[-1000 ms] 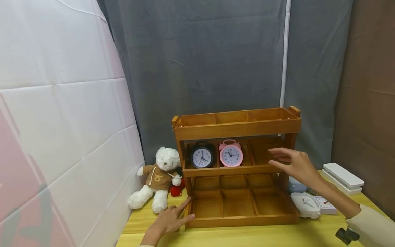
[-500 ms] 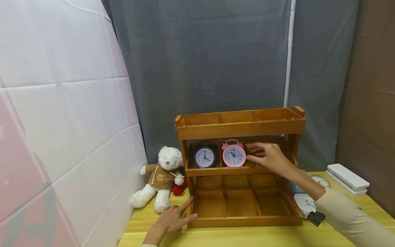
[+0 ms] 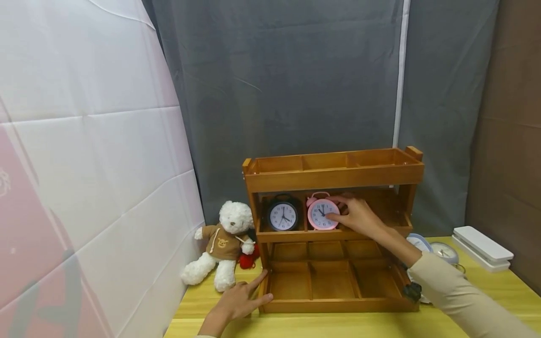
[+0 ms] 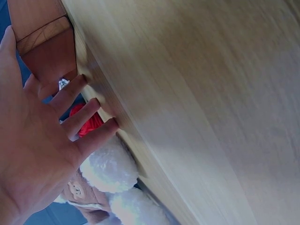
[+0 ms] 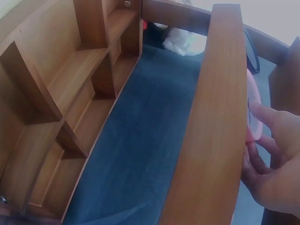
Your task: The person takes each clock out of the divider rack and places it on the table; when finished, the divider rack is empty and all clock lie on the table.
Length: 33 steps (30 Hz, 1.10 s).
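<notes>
Middle tray (image 3: 291, 236) holds black clock (image 3: 282, 216) and — in right fingers (image 3: 336, 217) — pink clock (image 3: 319, 217).

Right hand (image 5: 281, 173) at the pink clock (image 5: 254, 85) beside a wooden bar (image 5: 206, 126)

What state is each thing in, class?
Wooden tiered shelf: standing upright
Pink alarm clock: upright in the shelf
Right hand: gripping the pink alarm clock
Black alarm clock: upright in the shelf
Left hand: touching the shelf's left end
White teddy bear: seated, wearing a hoodie
Grey round clock: tilted face-up
Blue-rimmed round object: partly hidden
White block: lying flat
</notes>
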Available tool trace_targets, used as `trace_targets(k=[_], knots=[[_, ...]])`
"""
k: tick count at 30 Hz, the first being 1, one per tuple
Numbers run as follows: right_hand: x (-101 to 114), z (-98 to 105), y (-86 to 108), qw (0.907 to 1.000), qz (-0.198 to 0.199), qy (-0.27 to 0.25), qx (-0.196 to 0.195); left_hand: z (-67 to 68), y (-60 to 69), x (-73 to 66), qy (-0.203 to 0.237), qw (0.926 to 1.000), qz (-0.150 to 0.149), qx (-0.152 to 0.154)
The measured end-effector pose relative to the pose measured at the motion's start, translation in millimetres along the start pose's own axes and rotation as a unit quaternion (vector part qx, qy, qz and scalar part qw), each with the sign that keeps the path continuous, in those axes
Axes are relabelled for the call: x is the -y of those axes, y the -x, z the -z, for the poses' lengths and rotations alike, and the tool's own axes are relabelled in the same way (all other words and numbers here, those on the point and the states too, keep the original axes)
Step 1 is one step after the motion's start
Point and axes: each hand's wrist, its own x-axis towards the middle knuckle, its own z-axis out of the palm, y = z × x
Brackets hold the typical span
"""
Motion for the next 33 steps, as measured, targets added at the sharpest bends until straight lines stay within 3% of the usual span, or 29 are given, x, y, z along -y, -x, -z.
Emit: trace_targets(k=[6,10,20,27,33], knots=[[-2,-3,3.0,0.9995,0.016,0.012,-0.024,0.1,-0.3,-1.0,-0.001,1.0,0.003,0.003],[1,-2,4.5,0.9993,0.025,-0.008,-0.027,0.0,-0.7,-0.9,-0.001,1.0,0.002,0.0],[3,2,13.3,0.9974,0.0,-0.068,-0.025,-1.0,-1.6,1.0,0.004,1.0,0.001,0.0],[8,17,21.5,0.9952,-0.022,-0.072,-0.061,-0.8,-4.1,1.9,0.007,1.0,0.0,0.003],[12,35,28.1,0.9942,-0.014,-0.07,-0.08,0.2,-4.4,2.5,0.007,1.0,0.004,0.005]])
